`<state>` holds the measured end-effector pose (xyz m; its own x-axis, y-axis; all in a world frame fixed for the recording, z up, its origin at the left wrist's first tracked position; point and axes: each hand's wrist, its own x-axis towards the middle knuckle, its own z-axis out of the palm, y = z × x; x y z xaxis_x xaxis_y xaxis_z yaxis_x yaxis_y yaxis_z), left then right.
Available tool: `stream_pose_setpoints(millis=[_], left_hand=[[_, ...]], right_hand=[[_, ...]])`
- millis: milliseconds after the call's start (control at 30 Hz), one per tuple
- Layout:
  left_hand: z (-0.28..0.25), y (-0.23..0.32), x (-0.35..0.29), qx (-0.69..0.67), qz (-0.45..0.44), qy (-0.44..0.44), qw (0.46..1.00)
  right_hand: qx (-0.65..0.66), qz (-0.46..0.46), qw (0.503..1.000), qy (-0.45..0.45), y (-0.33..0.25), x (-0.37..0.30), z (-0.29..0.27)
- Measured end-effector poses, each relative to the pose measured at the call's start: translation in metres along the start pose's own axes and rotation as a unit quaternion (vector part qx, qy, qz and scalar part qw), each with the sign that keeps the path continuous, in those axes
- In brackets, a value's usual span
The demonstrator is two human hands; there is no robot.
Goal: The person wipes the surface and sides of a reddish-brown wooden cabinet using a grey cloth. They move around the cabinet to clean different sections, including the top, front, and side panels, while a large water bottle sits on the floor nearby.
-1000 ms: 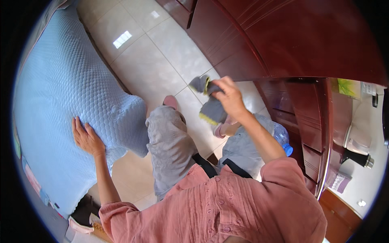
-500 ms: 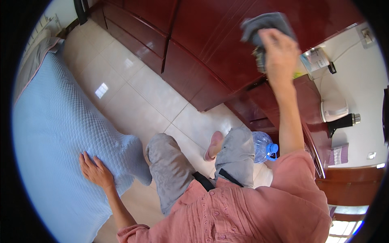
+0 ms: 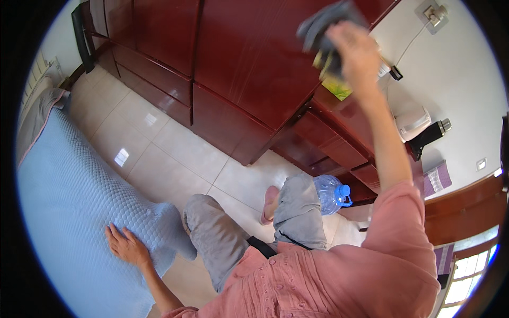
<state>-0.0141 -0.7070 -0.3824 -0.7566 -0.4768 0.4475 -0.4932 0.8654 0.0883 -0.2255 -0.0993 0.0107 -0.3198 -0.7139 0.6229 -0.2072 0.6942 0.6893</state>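
My right hand (image 3: 356, 55) is raised at the upper right, its fingers closed on a dark grey cloth (image 3: 331, 26). The cloth is bunched and blurred by motion, with a yellowish part hanging under it. Behind it stands the dark red, glossy wardrobe (image 3: 249, 58); I cannot tell whether the cloth touches its surface. On the left, my left hand (image 3: 127, 247) lies flat with fingers spread on a light blue quilted bed cover (image 3: 79, 201). Nothing is held in that hand.
A clear water jug with a blue cap (image 3: 330, 195) stands on the tiled floor (image 3: 164, 153) beside my right knee. A low red cabinet (image 3: 344, 132) carries a yellow-green box (image 3: 338, 88), a white kettle (image 3: 413, 123) and a black flask (image 3: 427, 139). A cord runs to a wall socket (image 3: 435, 13).
My right hand has moved up and left with the cloth. The view has shifted, so more of the low cabinet and wall shows. My left hand stays on the bed cover.
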Motion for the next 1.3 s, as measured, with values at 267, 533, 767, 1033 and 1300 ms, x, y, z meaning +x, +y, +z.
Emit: stream_pose_setpoints(millis=[267,533,767,1033,1300], left_hand=[[0.001,-0.007,-0.002,0.012,0.0,-0.006,1.0],[0.001,0.012,-0.005,0.002,0.005,-0.021,1.0],[0.002,-0.006,-0.003,0.013,-0.007,-0.014,1.0],[0.002,-0.002,-0.002,0.019,-0.011,-0.01,1.0],[0.01,0.0,-0.004,0.004,-0.003,-0.002,1.0]], right_hand=[[-0.015,0.099,0.989,0.105,0.029,0.055,0.003],[0.261,-0.073,0.928,-0.257,-0.149,-0.167,0.058],[0.154,-0.025,0.984,-0.082,-0.036,-0.048,0.001],[0.006,0.197,0.949,0.245,0.141,0.094,-0.049],[0.109,0.251,0.96,0.051,-0.008,-0.049,0.003]])
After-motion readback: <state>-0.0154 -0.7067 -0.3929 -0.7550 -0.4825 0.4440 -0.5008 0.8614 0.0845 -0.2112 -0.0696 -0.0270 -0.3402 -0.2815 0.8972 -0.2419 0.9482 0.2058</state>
